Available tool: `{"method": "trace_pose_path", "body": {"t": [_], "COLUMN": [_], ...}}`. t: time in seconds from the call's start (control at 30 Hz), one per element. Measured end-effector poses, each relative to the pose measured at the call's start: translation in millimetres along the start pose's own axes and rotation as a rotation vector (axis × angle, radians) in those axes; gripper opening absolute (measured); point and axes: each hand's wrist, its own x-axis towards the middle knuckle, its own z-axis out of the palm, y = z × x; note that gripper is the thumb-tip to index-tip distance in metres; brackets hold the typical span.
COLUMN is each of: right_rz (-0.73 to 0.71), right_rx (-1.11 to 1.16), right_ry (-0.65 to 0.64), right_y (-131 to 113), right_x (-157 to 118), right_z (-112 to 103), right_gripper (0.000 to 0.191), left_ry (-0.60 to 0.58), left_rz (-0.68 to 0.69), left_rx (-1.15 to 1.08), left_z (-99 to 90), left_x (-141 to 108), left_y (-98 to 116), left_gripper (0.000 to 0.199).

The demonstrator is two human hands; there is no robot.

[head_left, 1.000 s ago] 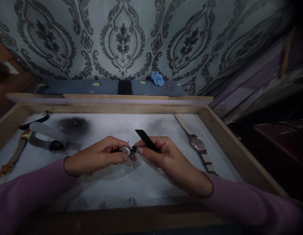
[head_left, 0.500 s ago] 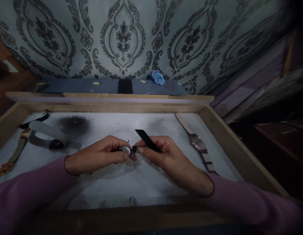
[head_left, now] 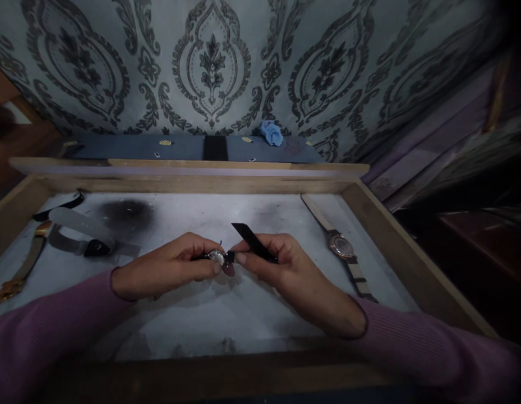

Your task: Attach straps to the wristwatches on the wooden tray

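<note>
My left hand (head_left: 180, 261) pinches a small wristwatch (head_left: 217, 257) with a round silver face between thumb and fingers. Close against its right side, my right hand (head_left: 281, 261) grips a short black strap end (head_left: 230, 256) at the watch's edge. A flat black strip (head_left: 249, 238) with a slanted end sticks up and left out of the same hand; whether it is part of that strap I cannot tell. Under the watch shows a small reddish-brown rounded shape (head_left: 229, 269). Both hands hover over the white-bottomed wooden tray (head_left: 243, 183).
To the right lies a wristwatch (head_left: 341, 245) with its strap spread out. On the left are a grey looped strap (head_left: 69, 246), a gold-ended strap (head_left: 27, 264) and a black strap (head_left: 58, 209). Behind the tray, crumpled blue material (head_left: 271, 133) rests on a dark blue surface (head_left: 129, 148).
</note>
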Motion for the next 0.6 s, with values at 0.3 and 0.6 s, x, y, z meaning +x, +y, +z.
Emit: {"method": "trace_pose_path", "body": {"t": [0.3, 0.6], "right_rz": [0.010, -0.005], "right_rx": [-0.018, -0.029], "right_ry": [0.000, 0.016], "right_y": [1.2, 1.5], "right_x": [0.5, -0.3], "right_z": [-0.2, -0.8], "right_gripper": [0.013, 0.012], "left_ry": [0.017, 0.003], "left_rz": [-0.015, -0.004], "left_rx": [0.046, 0.021], "left_z": [-0.2, -0.8], "left_x": [0.7, 0.8], "left_y": [3.3, 2.2], "left_gripper": [0.026, 0.025]}}
